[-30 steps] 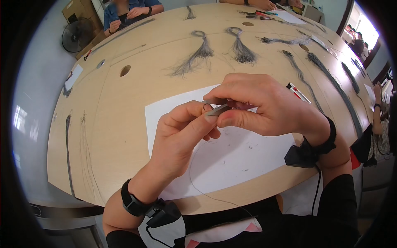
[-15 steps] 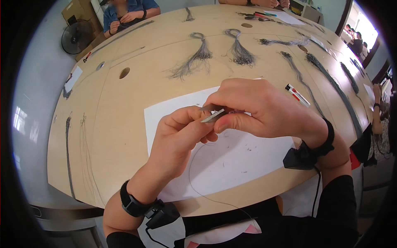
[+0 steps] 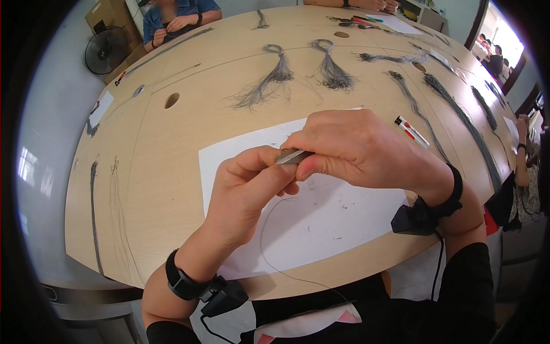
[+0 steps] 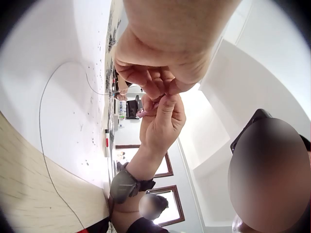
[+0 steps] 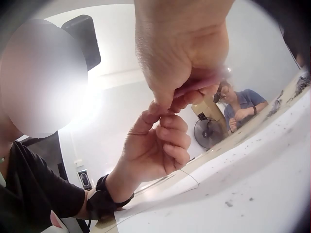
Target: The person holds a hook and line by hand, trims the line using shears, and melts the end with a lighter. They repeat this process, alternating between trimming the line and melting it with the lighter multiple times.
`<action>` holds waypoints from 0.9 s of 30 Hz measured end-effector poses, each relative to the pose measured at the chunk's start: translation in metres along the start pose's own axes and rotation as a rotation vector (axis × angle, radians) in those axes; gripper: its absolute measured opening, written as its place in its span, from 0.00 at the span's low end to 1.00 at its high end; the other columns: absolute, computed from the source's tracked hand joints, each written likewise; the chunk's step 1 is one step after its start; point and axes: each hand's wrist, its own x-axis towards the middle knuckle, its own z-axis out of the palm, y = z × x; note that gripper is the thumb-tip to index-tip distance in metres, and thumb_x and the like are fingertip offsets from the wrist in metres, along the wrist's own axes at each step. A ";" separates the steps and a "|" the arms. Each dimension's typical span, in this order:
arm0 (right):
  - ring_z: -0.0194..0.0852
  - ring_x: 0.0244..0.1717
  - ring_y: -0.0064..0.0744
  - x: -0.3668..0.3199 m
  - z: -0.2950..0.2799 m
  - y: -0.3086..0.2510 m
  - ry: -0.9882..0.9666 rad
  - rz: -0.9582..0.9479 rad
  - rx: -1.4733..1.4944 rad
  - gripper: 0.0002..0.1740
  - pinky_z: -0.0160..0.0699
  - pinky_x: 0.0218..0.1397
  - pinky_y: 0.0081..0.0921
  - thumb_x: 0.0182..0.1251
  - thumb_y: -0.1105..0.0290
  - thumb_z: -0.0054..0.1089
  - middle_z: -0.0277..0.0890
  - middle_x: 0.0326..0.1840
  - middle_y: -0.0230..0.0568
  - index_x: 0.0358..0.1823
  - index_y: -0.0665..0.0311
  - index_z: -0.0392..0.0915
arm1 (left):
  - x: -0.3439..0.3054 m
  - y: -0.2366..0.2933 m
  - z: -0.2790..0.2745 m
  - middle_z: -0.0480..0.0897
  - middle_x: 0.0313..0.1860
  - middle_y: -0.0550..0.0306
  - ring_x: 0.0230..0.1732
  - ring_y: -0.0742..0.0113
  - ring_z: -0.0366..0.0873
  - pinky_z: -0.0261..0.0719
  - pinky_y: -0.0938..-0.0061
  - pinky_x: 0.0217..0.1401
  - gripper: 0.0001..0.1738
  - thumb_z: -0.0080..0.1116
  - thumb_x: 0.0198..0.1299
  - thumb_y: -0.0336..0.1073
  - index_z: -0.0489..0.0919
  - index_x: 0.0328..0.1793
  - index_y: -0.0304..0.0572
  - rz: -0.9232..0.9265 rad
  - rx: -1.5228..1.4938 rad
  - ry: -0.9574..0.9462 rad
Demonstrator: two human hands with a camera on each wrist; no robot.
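Observation:
Both hands meet above a white paper sheet (image 3: 344, 212). The right hand (image 3: 361, 149) grips a small grey metal tool (image 3: 294, 156), its tip over the left fingertips; a pink part of the tool (image 5: 206, 82) shows inside the right palm in the right wrist view. Thumb and index finger of the left hand (image 3: 243, 189) pinch something mostly hidden at the tool's tip. A thin dark strand (image 3: 263, 241) hangs below the left hand, curves across the paper and runs over the table's near edge to the lap.
Looped wire bundles (image 3: 281, 71) lie beyond the paper, with a marker (image 3: 411, 132) at its right. Long dark bundles (image 3: 467, 117) stretch along the right side, another (image 3: 94, 218) at left. A person in blue (image 3: 177, 20) sits across the table (image 3: 154, 200).
The metal tool has turned and its two blades, apart half a second ago, now look closed together. Both hands have drawn slightly lower than a second ago and keep their hold.

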 end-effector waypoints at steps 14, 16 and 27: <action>0.66 0.30 0.44 -0.001 -0.007 -0.002 -0.079 0.105 0.045 0.15 0.64 0.33 0.32 0.52 0.61 0.53 0.67 0.25 0.44 0.33 0.65 0.72 | -0.001 0.000 0.001 0.76 0.29 0.59 0.27 0.75 0.73 0.71 0.82 0.33 0.03 0.51 0.51 0.27 0.75 0.33 0.38 0.047 -0.036 -0.016; 0.66 0.30 0.44 -0.001 -0.007 -0.002 -0.077 0.102 0.051 0.14 0.64 0.33 0.32 0.52 0.61 0.53 0.67 0.25 0.44 0.33 0.65 0.72 | -0.001 -0.001 0.001 0.77 0.30 0.57 0.26 0.74 0.74 0.73 0.80 0.32 0.04 0.50 0.51 0.27 0.74 0.34 0.38 0.063 0.012 -0.035; 0.66 0.28 0.42 -0.001 -0.007 0.001 -0.001 -0.027 -0.040 0.13 0.65 0.28 0.30 0.52 0.63 0.53 0.68 0.21 0.41 0.31 0.67 0.71 | 0.000 -0.001 0.002 0.75 0.26 0.60 0.27 0.75 0.72 0.71 0.81 0.32 0.04 0.50 0.52 0.29 0.73 0.33 0.38 0.085 0.021 -0.023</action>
